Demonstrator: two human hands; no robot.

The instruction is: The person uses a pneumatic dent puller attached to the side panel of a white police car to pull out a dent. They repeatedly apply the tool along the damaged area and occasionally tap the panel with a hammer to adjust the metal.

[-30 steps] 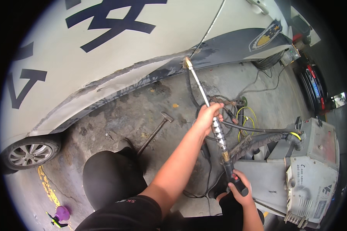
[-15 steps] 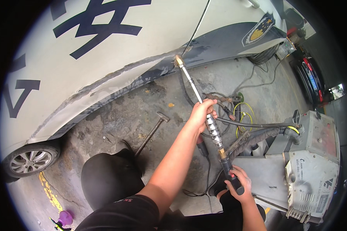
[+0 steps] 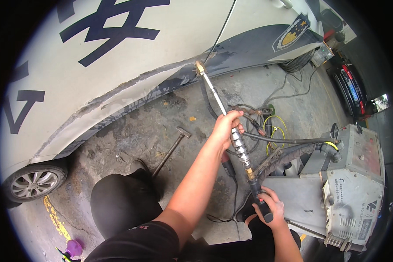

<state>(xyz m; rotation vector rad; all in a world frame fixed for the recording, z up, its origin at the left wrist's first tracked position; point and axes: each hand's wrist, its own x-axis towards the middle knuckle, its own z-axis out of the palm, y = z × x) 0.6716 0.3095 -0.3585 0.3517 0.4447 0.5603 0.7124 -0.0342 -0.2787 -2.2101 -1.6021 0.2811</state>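
My left hand [image 3: 227, 129] is closed around a chrome slide-hammer puller [image 3: 217, 97], at the upper end of its ribbed sliding weight. My right hand [image 3: 271, 207] grips the puller's black handle [image 3: 255, 188] with a red button, low right. The puller's brass-coloured tip [image 3: 200, 67] is at the scraped, creased strip along the lower side of a white and dark grey car [image 3: 96, 78], close to a door gap. Whether the tip is attached to the panel is too small to tell. A dark cable runs down beside the tip.
A steel hammer [image 3: 182, 132] lies on the concrete floor beside my bent knee. A grey welding machine [image 3: 349, 183] stands right, with cables and hoses [image 3: 266, 122] around it. A purple spray bottle [image 3: 74, 246] is lower left, a wheel [image 3: 32, 183] left, a black car [image 3: 351, 89] farther right.
The whole view has shifted slightly, so the puller and both hands appear farther left and the tip higher in the picture. Both hands still hold the puller.
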